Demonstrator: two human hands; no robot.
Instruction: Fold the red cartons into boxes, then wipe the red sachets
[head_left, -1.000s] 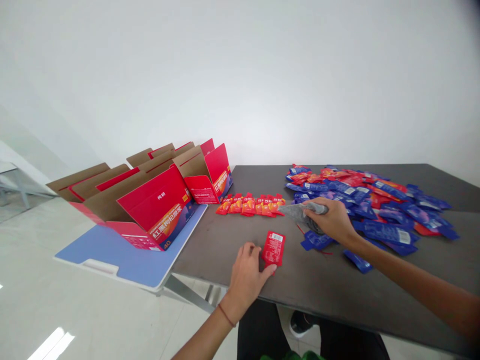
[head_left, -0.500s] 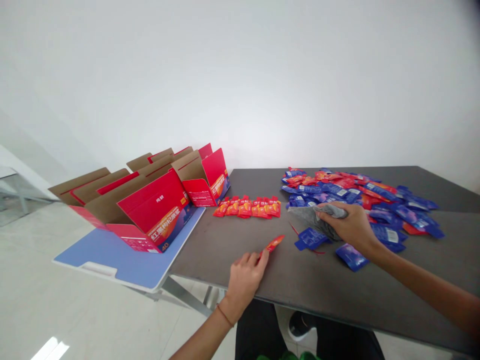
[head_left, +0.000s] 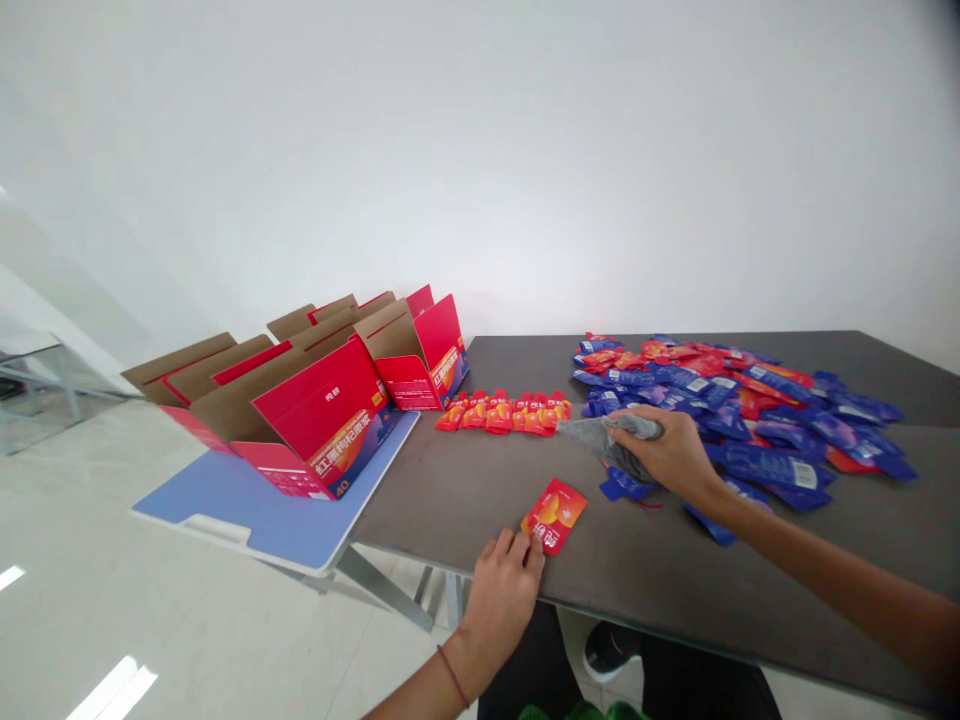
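My left hand [head_left: 502, 585] rests at the table's near edge, fingertips pinching the lower end of a red packet [head_left: 556, 513] that lies face up on the dark table [head_left: 465, 490]. My right hand [head_left: 664, 448] grips a crumpled grey cloth [head_left: 604, 436] just left of a big pile of blue and red packets [head_left: 739, 405]. A row of several red packets [head_left: 506, 412] lies farther back, left of the cloth. One blue packet [head_left: 622, 487] sits under my right hand.
Several open red cardboard boxes [head_left: 322, 385] stand on a blue board [head_left: 247, 505] jutting off the table's left end. A white wall is behind. My dark trousers and a shoe show below the table edge.
My left hand has flipped the red packet from barcode side up, through on edge, to face up. My right hand with the cloth shifted slightly.
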